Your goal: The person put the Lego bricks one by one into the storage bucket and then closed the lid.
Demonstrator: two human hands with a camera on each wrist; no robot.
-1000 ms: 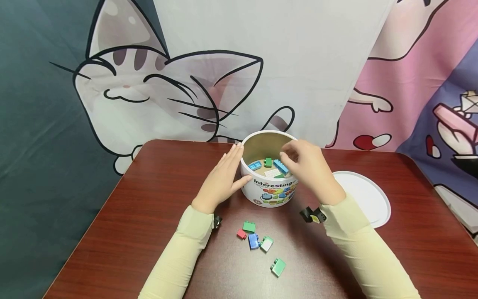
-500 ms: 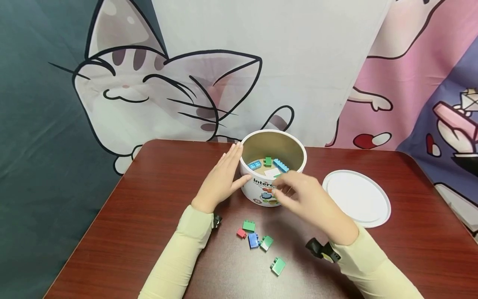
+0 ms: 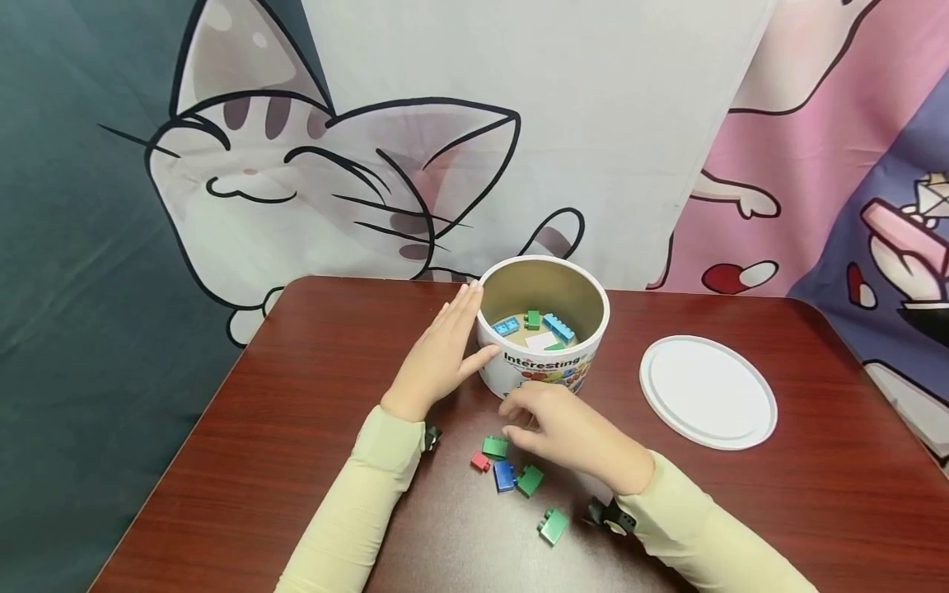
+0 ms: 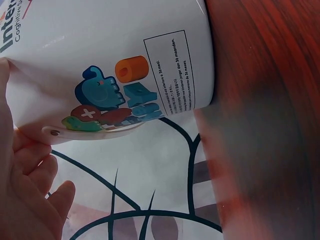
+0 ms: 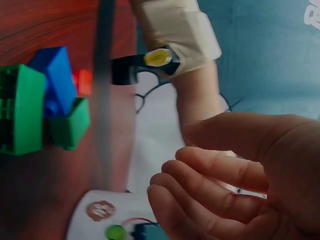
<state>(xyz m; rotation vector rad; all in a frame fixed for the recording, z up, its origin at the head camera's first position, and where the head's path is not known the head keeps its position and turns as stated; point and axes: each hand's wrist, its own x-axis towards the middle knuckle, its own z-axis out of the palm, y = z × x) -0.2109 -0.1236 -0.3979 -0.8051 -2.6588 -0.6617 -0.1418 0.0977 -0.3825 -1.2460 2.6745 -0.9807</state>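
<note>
Right fingers now nearer green brick

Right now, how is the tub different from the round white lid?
The tub is tall and hollow; the lid is flat. The tub has words and bright pictures on it; the lid shows none. The tub has blocks inside and the left hand against it; the lid lies untouched. Both are round and rest on the table.

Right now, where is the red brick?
In the head view, the red brick lies on the table, on the near side of the tub, just left of the dark blue brick.
</note>
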